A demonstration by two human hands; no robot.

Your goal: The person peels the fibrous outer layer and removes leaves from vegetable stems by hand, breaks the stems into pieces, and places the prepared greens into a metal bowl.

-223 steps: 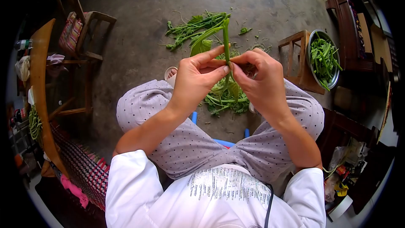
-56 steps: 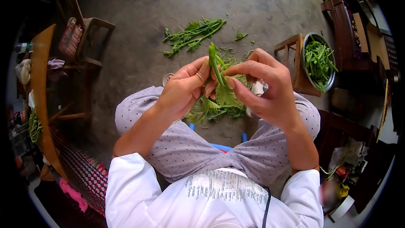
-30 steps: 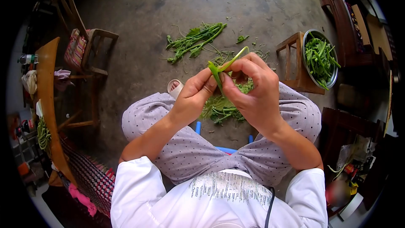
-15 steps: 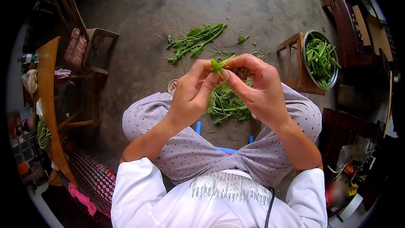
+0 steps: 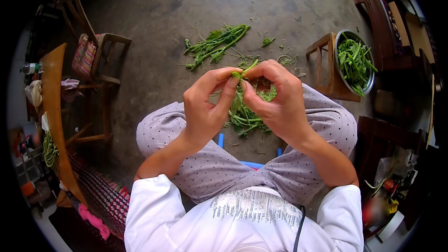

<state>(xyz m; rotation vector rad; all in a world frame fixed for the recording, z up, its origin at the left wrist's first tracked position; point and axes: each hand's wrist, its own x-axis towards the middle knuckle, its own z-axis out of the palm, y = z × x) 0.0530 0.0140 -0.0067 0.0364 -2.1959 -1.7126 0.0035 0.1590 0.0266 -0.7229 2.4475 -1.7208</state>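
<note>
Between my two hands, above my lap, is a small green vegetable shoot (image 5: 251, 66) with a short stalk and a bit of leaf. My left hand (image 5: 208, 98) pinches its leafy end between thumb and forefinger. The thumb and forefinger of my right hand (image 5: 278, 100) close on the stalk beside it, the fingertips of both hands nearly touching. Below them on the floor lies a heap of greens and trimmings (image 5: 249, 117), partly hidden by my hands. Farther off, a bunch of long leafy stems (image 5: 217, 44) rests on the concrete.
On the right a wooden stool (image 5: 326, 84) bears a metal basin (image 5: 372, 81) piled with green stems. A wooden chair (image 5: 105, 42) and a wooden table (image 5: 60, 126) stand to the left. Dark wooden furniture (image 5: 373, 14) lines the right. Loose scraps (image 5: 268, 42) dot the floor.
My hands have shifted slightly, and the leafy end of the shoot is now more covered by my left fingertips. The greens on the floor and in the basin look the same.
</note>
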